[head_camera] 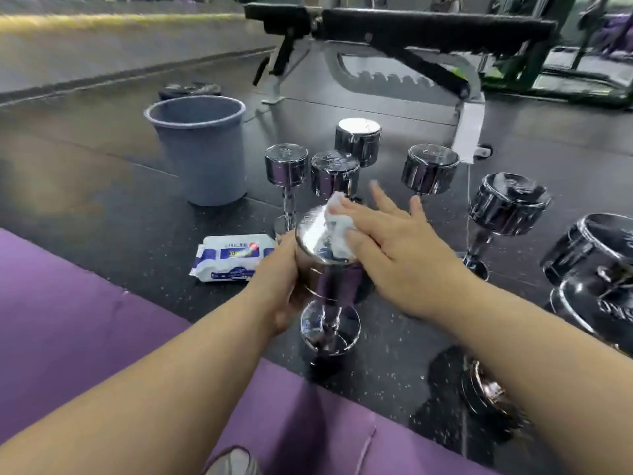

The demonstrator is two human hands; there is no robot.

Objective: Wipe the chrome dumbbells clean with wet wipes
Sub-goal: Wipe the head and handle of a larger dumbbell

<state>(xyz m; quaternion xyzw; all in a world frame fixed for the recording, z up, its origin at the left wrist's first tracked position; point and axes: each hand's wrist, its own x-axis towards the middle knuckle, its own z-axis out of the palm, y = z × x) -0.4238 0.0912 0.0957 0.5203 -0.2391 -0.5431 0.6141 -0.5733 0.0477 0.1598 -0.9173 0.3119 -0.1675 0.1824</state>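
Note:
A chrome dumbbell [325, 282] stands upright on the dark floor in the middle of the head view. My left hand [279, 286] grips its upper head from the left side. My right hand [394, 248] lies flat with straight fingers on top of that head, pressing a white wet wipe [337, 224] against the chrome. A white and blue pack of wet wipes [233, 258] lies on the floor just left of the dumbbell. Several more chrome dumbbells stand upright behind and to the right, such as one [286, 166] at the back and one [507, 204] on the right.
A grey bucket [202, 149] stands at the back left. A black weight bench [411, 32] with a metal frame crosses the far side. A purple mat [85, 320] covers the near left floor. Another dumbbell [486, 392] lies near my right forearm.

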